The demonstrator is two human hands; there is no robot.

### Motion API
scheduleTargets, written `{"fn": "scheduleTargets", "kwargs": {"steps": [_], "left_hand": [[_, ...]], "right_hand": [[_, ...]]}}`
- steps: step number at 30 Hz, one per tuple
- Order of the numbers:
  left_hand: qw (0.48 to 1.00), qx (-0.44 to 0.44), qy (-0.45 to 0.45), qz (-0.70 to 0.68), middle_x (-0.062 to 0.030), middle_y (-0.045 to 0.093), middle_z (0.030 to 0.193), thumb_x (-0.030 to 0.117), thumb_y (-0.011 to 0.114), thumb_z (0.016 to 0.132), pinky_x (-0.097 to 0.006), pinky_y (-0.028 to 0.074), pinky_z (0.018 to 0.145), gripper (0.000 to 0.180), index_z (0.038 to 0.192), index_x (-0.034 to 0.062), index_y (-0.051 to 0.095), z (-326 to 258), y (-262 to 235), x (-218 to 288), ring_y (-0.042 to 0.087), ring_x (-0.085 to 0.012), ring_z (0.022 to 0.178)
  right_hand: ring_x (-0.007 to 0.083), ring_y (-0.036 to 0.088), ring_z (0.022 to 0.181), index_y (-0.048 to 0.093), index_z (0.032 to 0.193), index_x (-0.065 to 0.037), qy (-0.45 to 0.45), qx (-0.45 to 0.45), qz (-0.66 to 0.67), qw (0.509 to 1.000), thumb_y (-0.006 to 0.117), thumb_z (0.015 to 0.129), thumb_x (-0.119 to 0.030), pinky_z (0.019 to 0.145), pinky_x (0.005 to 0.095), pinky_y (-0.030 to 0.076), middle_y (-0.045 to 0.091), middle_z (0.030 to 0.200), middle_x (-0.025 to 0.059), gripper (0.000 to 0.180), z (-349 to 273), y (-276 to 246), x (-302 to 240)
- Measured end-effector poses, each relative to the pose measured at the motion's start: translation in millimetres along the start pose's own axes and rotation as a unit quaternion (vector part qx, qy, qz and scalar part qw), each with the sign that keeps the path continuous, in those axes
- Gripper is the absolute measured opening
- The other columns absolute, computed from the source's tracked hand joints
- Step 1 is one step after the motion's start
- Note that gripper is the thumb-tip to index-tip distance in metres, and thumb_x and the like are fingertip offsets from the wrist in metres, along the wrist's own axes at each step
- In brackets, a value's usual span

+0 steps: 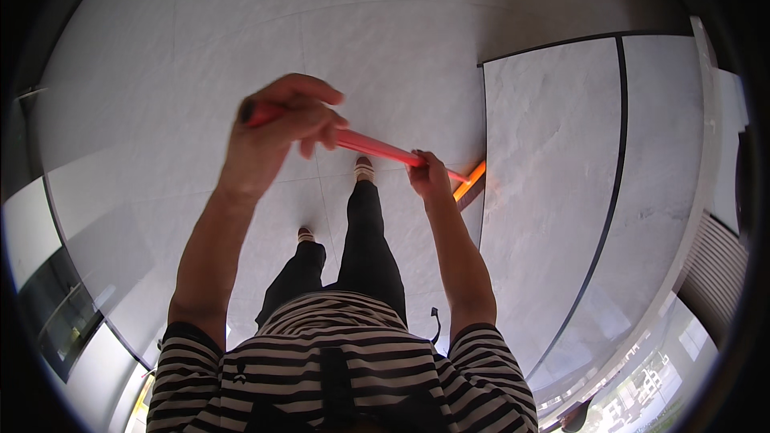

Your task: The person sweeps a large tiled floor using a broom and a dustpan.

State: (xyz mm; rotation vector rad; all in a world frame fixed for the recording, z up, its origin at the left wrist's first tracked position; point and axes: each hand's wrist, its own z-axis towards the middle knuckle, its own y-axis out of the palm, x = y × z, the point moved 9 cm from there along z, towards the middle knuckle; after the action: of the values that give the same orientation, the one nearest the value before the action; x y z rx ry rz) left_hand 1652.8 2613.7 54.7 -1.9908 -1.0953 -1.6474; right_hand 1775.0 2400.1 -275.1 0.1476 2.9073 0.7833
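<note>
A broom with a red handle (373, 147) slants across in front of me, from upper left down to the right. Near the handle's dark-capped top end, my left hand (285, 120) is curled round it, some fingers loosely bent. Farther down the handle, my right hand (431, 175) is closed around it. The broom's orange head (472, 182) rests low at the right, beside the edge of a pale panel; its dark underside shows only in part.
Grey tiled floor (385, 40) spreads around my feet. A large pale panelled surface (553, 136) with dark seams stands at the right. Dark and white cabinet-like fronts (60, 305) lie along the left. Bright windows (650, 377) show at the lower right.
</note>
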Motion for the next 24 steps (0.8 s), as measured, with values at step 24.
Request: {"fn": "scheduleTargets", "kwargs": {"steps": [24], "left_hand": [[0.821, 0.341, 0.415, 0.192, 0.0021, 0.038, 0.039, 0.034, 0.04, 0.089, -0.031, 0.032, 0.06, 0.03, 0.074, 0.0092, 0.048, -365.2, -253.0, 195.6, 0.036, -0.0082, 0.035]], "right_hand": [[0.0295, 0.057, 0.087, 0.044, 0.092, 0.009, 0.281, -0.162, -0.128, 0.937, 0.049, 0.085, -0.003, 0.084, 0.0398, 0.049, 0.052, 0.089, 0.019, 0.015, -149.4, 240.0, 321.1]]}}
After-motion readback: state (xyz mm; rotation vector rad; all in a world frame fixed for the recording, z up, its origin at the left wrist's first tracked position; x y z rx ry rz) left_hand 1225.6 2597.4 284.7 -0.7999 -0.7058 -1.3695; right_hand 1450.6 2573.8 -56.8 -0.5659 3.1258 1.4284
